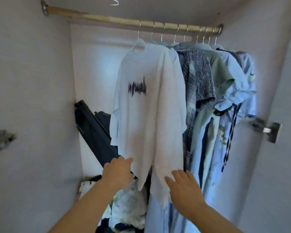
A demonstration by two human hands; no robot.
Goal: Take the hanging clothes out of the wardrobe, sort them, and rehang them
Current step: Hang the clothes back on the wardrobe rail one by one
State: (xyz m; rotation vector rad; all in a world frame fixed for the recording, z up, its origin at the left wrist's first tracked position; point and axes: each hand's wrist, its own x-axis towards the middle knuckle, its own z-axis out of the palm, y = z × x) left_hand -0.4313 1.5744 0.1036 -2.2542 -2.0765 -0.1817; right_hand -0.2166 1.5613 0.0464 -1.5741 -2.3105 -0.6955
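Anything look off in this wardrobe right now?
The white T-shirt sits crooked: one arm of its hanger sticks out of the neck opening. Below, loose clothes lie heaped at the bottom instead of hanging.

Grey metal door hinge [2, 140] at left edge blurred & cut off, white wire hanger hook [115, 2] cropped at top, dark print [137, 88] on white T-shirt [149, 123] unreadable.

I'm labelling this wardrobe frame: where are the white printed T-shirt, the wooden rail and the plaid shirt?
white printed T-shirt [151, 118], head view, front below the print.
wooden rail [97, 17], head view, bare left stretch.
plaid shirt [190, 79], head view, checked upper front.
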